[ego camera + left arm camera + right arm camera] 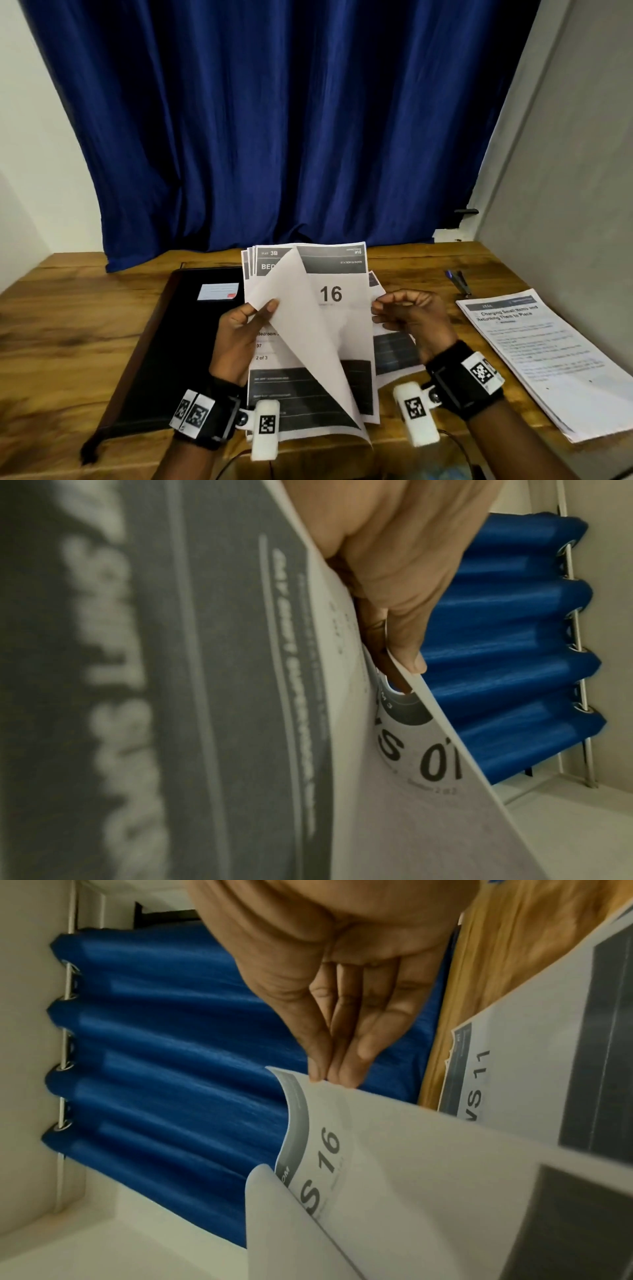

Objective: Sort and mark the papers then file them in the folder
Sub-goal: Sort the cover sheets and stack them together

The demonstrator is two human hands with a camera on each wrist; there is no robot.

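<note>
We note the left hand (239, 329) pinching the folded-over top sheet (308, 342) of the paper stack (337, 270), held above the bench (85, 308); the right hand (411, 318) pinches the sheet marked 16 (331, 294). Folder (178, 342) lies left, closed. Risks, as we judge: loose sheets could slip or crease under the one-corner pinch, scrambling the order. Lower sheets' numbers are hidden; the pen (459, 281) far right is blurred.

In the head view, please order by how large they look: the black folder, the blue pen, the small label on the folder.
1. Black rectangular folder, largest.
2. Pale label with red mark.
3. Blue pen, smallest; it lies farther away, so this is less sure.
</note>
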